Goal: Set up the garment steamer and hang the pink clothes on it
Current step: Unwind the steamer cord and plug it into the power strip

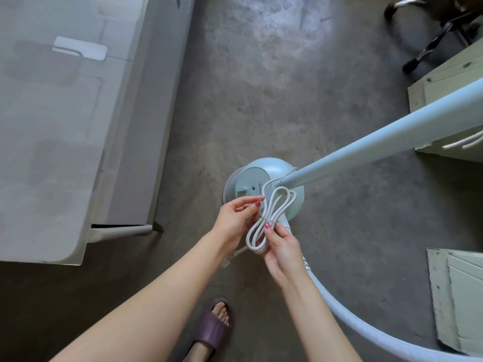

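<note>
Over a grey concrete floor [261, 100], both hands' fingers [270, 232] pinch the bundled white cord [271, 212].

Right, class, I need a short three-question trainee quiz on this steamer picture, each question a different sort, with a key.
1. True or false: the bundled white power cord is fully uncoiled.
2. Which hand pinches the thin tie at the cord's middle: (a) left hand, (b) right hand?
3. Fill in: the pale blue steamer pole rises from the round pale blue ____ on the grey concrete floor.

Key: 1 false; 2 b; 3 base.
</note>
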